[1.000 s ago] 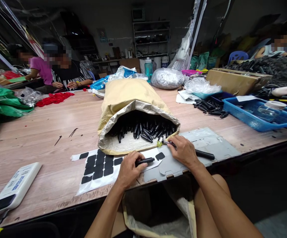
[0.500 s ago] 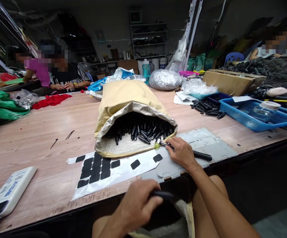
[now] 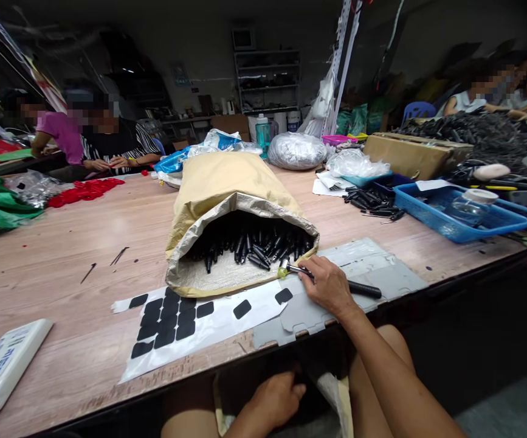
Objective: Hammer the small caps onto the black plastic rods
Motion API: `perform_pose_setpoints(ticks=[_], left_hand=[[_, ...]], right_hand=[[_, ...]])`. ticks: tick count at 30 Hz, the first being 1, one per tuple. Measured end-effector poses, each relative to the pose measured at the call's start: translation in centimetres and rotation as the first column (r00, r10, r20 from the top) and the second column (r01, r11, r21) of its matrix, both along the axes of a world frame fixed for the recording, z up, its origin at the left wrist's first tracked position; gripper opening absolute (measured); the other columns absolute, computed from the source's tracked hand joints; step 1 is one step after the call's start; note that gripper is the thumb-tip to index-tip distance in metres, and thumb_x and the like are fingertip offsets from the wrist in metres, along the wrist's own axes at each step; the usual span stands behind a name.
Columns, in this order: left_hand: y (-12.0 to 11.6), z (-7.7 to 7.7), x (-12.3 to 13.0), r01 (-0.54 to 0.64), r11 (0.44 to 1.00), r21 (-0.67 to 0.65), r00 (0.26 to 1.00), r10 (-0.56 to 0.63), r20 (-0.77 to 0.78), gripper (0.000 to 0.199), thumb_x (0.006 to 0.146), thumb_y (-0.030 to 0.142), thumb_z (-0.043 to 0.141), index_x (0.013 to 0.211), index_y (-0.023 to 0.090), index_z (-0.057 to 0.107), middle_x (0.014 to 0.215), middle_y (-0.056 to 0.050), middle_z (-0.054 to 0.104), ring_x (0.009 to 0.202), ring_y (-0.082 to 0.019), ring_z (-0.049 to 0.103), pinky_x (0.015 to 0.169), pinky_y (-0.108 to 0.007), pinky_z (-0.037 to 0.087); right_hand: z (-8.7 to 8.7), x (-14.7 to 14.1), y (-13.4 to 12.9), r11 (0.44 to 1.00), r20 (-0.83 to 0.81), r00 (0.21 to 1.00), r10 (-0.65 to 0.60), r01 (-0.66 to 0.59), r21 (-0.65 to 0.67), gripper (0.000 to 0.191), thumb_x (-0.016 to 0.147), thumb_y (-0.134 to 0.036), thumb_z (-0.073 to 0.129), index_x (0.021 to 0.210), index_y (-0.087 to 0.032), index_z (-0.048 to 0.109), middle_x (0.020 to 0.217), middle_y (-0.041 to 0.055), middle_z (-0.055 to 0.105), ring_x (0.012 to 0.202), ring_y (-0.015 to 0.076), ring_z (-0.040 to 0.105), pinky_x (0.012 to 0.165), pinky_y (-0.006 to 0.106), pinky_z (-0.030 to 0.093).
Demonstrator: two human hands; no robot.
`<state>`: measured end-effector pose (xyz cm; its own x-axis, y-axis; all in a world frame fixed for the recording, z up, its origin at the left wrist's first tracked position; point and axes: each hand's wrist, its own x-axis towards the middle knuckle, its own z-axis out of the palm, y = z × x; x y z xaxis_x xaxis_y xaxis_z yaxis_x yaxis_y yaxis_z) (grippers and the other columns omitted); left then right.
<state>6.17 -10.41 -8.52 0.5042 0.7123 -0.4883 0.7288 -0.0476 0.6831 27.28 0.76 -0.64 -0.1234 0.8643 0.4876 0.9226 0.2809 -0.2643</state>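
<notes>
- Hammer (image 3: 364, 289): yellow-tipped metal head, long black grip, lying over a flat grey board (image 3: 400, 275).
- White sheet (image 3: 220, 325): thin, bearing rounded black squares (image 3: 167, 322).
- Tan sack (image 3: 233, 173): crinkled, pale-lined, gaping over slim black tubes (image 3: 256, 250).
- Left hand (image 3: 279, 394): fingers curled at the dark mouth of a lower sack (image 3: 344, 401); I cannot tell whether it holds anything.
- Right hand (image 3: 329, 286): closed around the hammer's shaft.

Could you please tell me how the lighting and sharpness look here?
Head view: bare right hand, well lit and fairly sharp; head view: bare left hand, shaded and dim, so anything it holds cannot be made out; head view: large open tan sack, bright outside, its depths nearly black; head view: tall metal shelving in the background, dim and soft.
</notes>
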Motion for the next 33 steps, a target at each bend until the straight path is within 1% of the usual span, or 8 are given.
perform_pose_setpoints(ticks=[5, 7, 9, 11, 13, 19, 28, 33], left_hand=[[2.0, 9.7, -0.2, 0.201, 0.978, 0.050, 0.959, -0.207, 0.194, 0.023, 0.086, 0.042, 0.061, 0.098, 0.028, 0.074, 0.084, 0.000, 0.074, 0.076, -0.020, 0.066, 0.068, -0.029, 0.048], [4.9, 12.0, -0.3, 0.020, 0.993, 0.120, 0.955, -0.054, 0.291, 0.025, 0.091, 0.043, 0.055, 0.091, 0.024, 0.072, 0.076, 0.001, 0.071, 0.070, -0.017, 0.064, 0.063, -0.026, 0.045], [8.7, 12.9, -0.5, -0.301, 0.900, 0.317, 0.938, 0.219, 0.269, 0.031, 0.091, 0.048, 0.054, 0.084, 0.022, 0.068, 0.073, -0.001, 0.069, 0.068, -0.018, 0.063, 0.061, -0.027, 0.042], [12.5, 12.9, -0.5, -0.466, 0.726, 0.506, 0.881, 0.434, 0.189, 0.035, 0.088, 0.054, 0.056, 0.080, 0.021, 0.065, 0.074, -0.004, 0.069, 0.072, -0.022, 0.064, 0.064, -0.029, 0.041], [15.5, 12.4, -0.3, -0.482, 0.654, 0.583, 0.831, 0.553, 0.066, 0.043, 0.083, 0.063, 0.058, 0.074, 0.021, 0.062, 0.074, -0.008, 0.069, 0.077, -0.027, 0.065, 0.065, -0.032, 0.040], [18.4, 11.6, -0.5, -0.486, 0.718, 0.498, 0.800, 0.595, -0.076, 0.045, 0.071, 0.064, 0.070, 0.063, 0.021, 0.058, 0.072, -0.010, 0.068, 0.077, -0.028, 0.065, 0.064, -0.032, 0.038], [13.4, 11.3, -5.2, -0.478, 0.762, 0.437, 0.877, 0.382, 0.292, 0.022, 0.079, 0.042, 0.068, 0.088, 0.022, 0.064, 0.076, 0.003, 0.064, 0.069, -0.015, 0.057, 0.063, -0.025, 0.040], [9.5, 9.6, -5.4, -0.420, 0.758, 0.500, 0.907, 0.325, 0.268, 0.018, 0.079, 0.036, 0.069, 0.091, 0.023, 0.065, 0.079, 0.002, 0.063, 0.073, -0.017, 0.056, 0.064, -0.027, 0.040]], right_hand=[[0.0, -0.1, 0.0, 1.000, 0.008, 1.000, -0.009, 0.009, -0.001, 0.016, 0.092, -0.026, 0.057, 0.105, -0.023, 0.066, 0.098, 0.0062, 0.067, 0.096, 0.0234, 0.057, 0.083, 0.034, 0.043], [0.0, -0.1, -0.1, 1.000, 0.010, 1.000, -0.011, 0.011, -0.003, 0.017, 0.092, -0.026, 0.056, 0.105, -0.023, 0.066, 0.098, 0.0062, 0.067, 0.096, 0.0235, 0.057, 0.083, 0.034, 0.043], [0.0, -0.1, 0.0, 1.000, 0.005, 1.000, -0.008, 0.008, 0.002, 0.016, 0.092, -0.026, 0.057, 0.105, -0.023, 0.066, 0.098, 0.0061, 0.067, 0.096, 0.0233, 0.057, 0.083, 0.034, 0.043], [0.0, -0.1, 0.0, 1.000, -0.006, 1.000, -0.001, 0.001, 0.011, 0.015, 0.091, -0.026, 0.057, 0.103, -0.024, 0.066, 0.096, 0.0058, 0.067, 0.095, 0.0228, 0.058, 0.082, 0.033, 0.043], [0.0, 0.0, 0.1, 1.000, -0.022, 1.000, 0.009, -0.008, 0.016, 0.014, 0.091, -0.026, 0.058, 0.102, -0.024, 0.066, 0.096, 0.0055, 0.067, 0.095, 0.0224, 0.058, 0.083, 0.032, 0.044], [0.1, 0.0, 0.1, 1.000, -0.046, 0.999, 0.007, -0.007, -0.005, 0.015, 0.090, -0.026, 0.059, 0.103, -0.025, 0.067, 0.098, 0.0049, 0.068, 0.097, 0.0223, 0.059, 0.085, 0.032, 0.045], [0.1, 0.0, -0.1, 1.000, -0.042, 0.999, 0.002, -0.001, 0.010, 0.015, 0.089, -0.026, 0.060, 0.102, -0.025, 0.067, 0.097, 0.0048, 0.067, 0.095, 0.0226, 0.059, 0.083, 0.032, 0.044], [0.2, 0.0, -0.1, 1.000, 0.006, 1.000, 0.010, -0.010, -0.002, 0.018, 0.089, -0.024, 0.061, 0.106, -0.026, 0.067, 0.099, 0.0038, 0.067, 0.096, 0.0222, 0.058, 0.083, 0.032, 0.044]])
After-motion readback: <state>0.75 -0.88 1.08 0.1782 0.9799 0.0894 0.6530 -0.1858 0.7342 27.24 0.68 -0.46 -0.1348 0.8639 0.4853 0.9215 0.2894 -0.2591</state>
